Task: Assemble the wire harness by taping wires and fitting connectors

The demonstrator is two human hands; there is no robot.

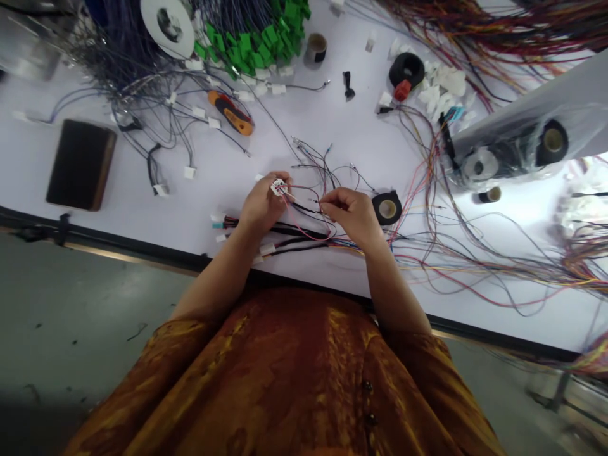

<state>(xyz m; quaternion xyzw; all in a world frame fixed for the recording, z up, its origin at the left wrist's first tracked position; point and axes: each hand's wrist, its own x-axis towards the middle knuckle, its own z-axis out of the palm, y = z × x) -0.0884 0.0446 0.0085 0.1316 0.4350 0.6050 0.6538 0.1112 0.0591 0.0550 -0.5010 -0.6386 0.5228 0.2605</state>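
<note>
My left hand [264, 201] is closed around a white plastic connector [279, 187], its face with small holes turned up. Several thin wires, pink and dark, run out of the connector to the right. With thumb and forefinger pinched, my right hand [350, 213] holds a thin wire whose small metal terminal [314, 201] points left toward the connector, apart from it. Below both hands lie dark sleeved cable bundles [304, 232] with white plugs at their left ends. Loose wires with metal tips [316, 155] spread out above my hands.
A roll of black tape [387, 208] lies right of my right hand. Farther back are an orange cutter [230, 113], green connectors [259, 44] and a black tape roll [406, 71]. A dark box [80, 164] sits at left, a plastic-wrapped roll [527, 120] at right.
</note>
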